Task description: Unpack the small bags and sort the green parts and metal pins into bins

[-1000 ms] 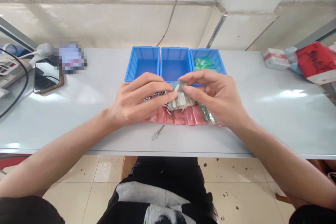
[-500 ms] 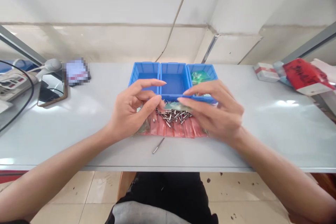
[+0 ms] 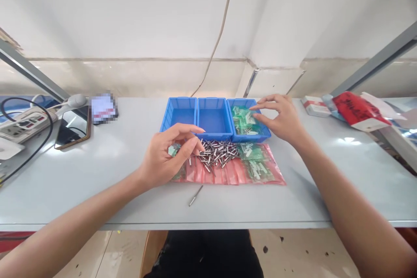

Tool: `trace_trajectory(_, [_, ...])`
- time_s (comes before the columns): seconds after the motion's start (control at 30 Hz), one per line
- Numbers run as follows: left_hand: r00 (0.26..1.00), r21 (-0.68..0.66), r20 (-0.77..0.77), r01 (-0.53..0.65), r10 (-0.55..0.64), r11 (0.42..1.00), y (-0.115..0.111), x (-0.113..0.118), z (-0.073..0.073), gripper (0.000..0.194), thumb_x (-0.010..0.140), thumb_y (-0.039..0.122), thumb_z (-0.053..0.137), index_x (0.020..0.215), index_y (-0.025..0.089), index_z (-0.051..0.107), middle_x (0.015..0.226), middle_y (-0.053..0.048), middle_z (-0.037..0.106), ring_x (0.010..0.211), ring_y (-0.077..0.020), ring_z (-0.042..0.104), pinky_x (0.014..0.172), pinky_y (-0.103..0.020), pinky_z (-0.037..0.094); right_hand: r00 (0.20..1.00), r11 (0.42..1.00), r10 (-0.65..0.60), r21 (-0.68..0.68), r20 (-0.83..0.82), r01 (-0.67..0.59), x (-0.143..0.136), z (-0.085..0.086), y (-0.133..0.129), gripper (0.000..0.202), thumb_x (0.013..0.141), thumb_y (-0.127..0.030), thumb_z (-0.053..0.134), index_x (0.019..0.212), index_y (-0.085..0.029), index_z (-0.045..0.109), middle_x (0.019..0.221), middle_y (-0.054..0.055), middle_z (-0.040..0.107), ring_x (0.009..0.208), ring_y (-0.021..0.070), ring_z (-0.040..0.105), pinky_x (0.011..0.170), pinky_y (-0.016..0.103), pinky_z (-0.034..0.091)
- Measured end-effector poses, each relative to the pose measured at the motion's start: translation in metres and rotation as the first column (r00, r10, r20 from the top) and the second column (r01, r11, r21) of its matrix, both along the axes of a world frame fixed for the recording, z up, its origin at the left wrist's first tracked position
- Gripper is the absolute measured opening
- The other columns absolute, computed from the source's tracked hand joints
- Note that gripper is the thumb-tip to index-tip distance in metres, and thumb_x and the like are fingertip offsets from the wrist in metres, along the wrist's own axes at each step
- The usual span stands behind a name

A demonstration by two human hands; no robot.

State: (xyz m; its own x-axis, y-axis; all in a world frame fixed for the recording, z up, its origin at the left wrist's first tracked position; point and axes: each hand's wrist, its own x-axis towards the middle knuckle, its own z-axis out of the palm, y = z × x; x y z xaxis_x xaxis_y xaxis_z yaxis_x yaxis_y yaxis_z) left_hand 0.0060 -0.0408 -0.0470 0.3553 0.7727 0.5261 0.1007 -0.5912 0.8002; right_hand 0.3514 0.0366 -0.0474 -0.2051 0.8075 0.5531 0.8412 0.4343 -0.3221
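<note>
My left hand [image 3: 172,154] hovers over the left end of a pink plastic sheet [image 3: 224,173], thumb and fingers apart and holding nothing. Beside its fingertips lies a pile of small metal pins [image 3: 216,154]. My right hand [image 3: 278,117] is at the right blue bin [image 3: 250,138], its fingers spread near the green bags [image 3: 244,119] inside, with nothing held. More green bags with pale pieces [image 3: 257,168] rest on the sheet's right part. A single metal pin [image 3: 195,196] lies on the table in front of the sheet.
The middle blue bin [image 3: 215,135] and left blue bin [image 3: 179,115] stand side by side. At left are a phone [image 3: 73,126], a power strip [image 3: 28,125] and a cable. A small white box [image 3: 315,107] and red package [image 3: 358,108] lie at right.
My right hand has moved from over the sheet to the right bin, uncovering the green bags on the sheet. My left hand stays near the pins. The camera view has tilted up.
</note>
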Motion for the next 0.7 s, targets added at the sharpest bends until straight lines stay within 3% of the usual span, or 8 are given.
trace_trajectory(0.07, [1.0,0.005,0.002,0.002,-0.002,1.0,0.001,0.0,0.0,0.021,0.101,0.022,0.059,0.12,0.022,0.066,0.081,-0.002,0.074,0.072,-0.0121,0.071,0.059,-0.023,0.06,0.994,0.999,0.04,0.033,0.103,-0.043,-0.002,0.001,-0.003,0.019,0.09,-0.032,0.066,0.098,-0.032,0.083,0.119,0.005,0.074,0.123,0.0368,0.057,0.108,0.065,0.046])
trace_trajectory(0.17, [1.0,0.018,0.01,-0.003,0.003,1.0,0.001,-0.001,0.001,0.021,0.1,0.021,0.059,0.119,0.022,0.067,0.082,-0.001,0.074,0.072,-0.0116,0.071,0.06,-0.022,0.061,0.969,0.993,0.121,-0.024,0.215,-0.118,-0.005,0.005,-0.008,0.029,0.091,-0.02,0.058,0.103,-0.029,0.083,0.117,0.004,0.078,0.125,0.0378,0.055,0.105,0.065,0.048])
trace_trajectory(0.3, [1.0,0.037,0.0,-0.013,0.013,0.999,0.001,-0.002,0.001,0.021,0.099,0.018,0.06,0.119,0.022,0.067,0.082,-0.001,0.074,0.073,-0.011,0.072,0.061,-0.021,0.061,0.953,0.99,0.131,-0.093,0.272,-0.109,-0.006,0.009,-0.013,0.035,0.089,-0.016,0.052,0.103,-0.024,0.083,0.117,0.005,0.079,0.129,0.0381,0.056,0.108,0.065,0.048])
trace_trajectory(0.57, [0.998,0.048,-0.022,-0.057,0.058,0.997,0.001,-0.001,0.001,0.019,0.099,0.019,0.061,0.116,0.021,0.069,0.082,-0.001,0.074,0.072,-0.0111,0.072,0.061,-0.022,0.061,0.971,0.984,0.119,-0.158,0.208,-0.087,-0.012,0.012,-0.017,0.028,0.093,-0.036,0.059,0.111,-0.025,0.078,0.123,0.007,0.077,0.134,0.039,0.057,0.11,0.064,0.047])
trace_trajectory(0.7, [0.998,0.057,-0.021,-0.062,0.063,0.996,0.0,0.001,0.001,0.018,0.098,0.018,0.062,0.114,0.02,0.07,0.082,-0.001,0.074,0.072,-0.0109,0.072,0.062,-0.022,0.062,0.977,0.97,0.146,-0.217,0.157,-0.11,-0.01,0.014,-0.014,0.042,0.09,-0.046,0.068,0.127,-0.028,0.071,0.129,0.008,0.073,0.133,0.0391,0.057,0.11,0.062,0.046])
